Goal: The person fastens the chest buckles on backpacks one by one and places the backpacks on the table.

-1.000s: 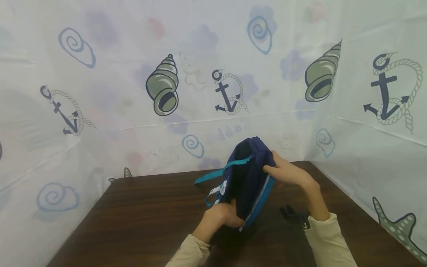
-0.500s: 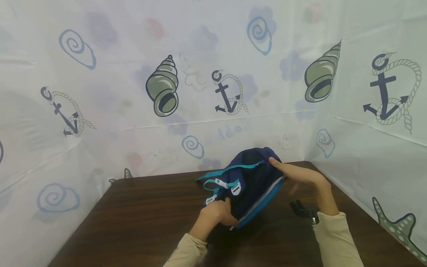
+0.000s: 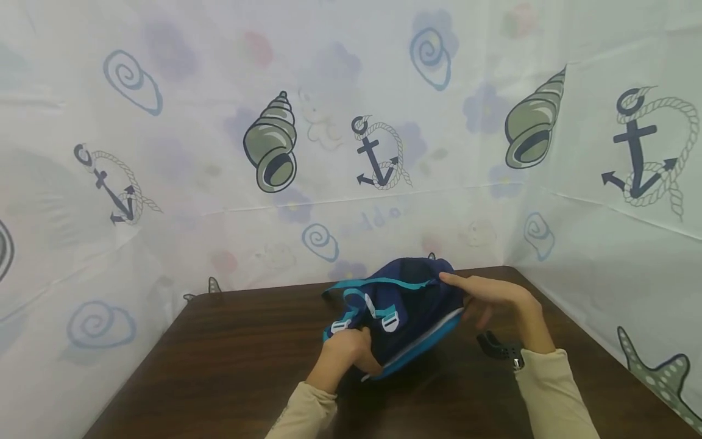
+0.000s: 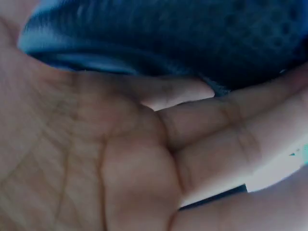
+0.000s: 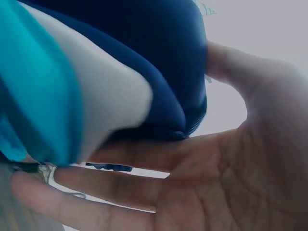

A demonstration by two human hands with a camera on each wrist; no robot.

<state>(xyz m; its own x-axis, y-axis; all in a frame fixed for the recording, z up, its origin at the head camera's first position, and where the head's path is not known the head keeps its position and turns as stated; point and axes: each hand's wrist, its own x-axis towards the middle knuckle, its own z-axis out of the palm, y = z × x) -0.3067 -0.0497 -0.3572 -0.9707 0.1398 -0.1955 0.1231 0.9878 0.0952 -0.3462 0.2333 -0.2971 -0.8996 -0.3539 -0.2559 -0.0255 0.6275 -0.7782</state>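
Note:
A small navy backpack (image 3: 417,305) with turquoise straps and white buckles lies tilted over the table, its straps facing up and its turquoise edge toward me. My left hand (image 3: 348,352) grips its near left end; in the left wrist view dark mesh fabric (image 4: 168,38) lies between the thumb side and the fingers. At the opposite end, my right hand (image 3: 490,292) holds the corner with the thumb on top and the fingers beneath. The right wrist view shows those fingers (image 5: 110,192) stretched out under a zipped navy corner (image 5: 178,72). The backpack's underside is hidden.
The dark wooden table (image 3: 230,366) reaches back to a pale cloth wall (image 3: 219,122) printed with shells and anchors. A black strap (image 3: 496,346) hangs at the right wrist. One long turquoise strap (image 3: 351,283) trails from the backpack to the left.
The backpack has tipped down toward the table, its dark opening has turned out of view and its straps now face up. My right hand has moved right and lower with its end.

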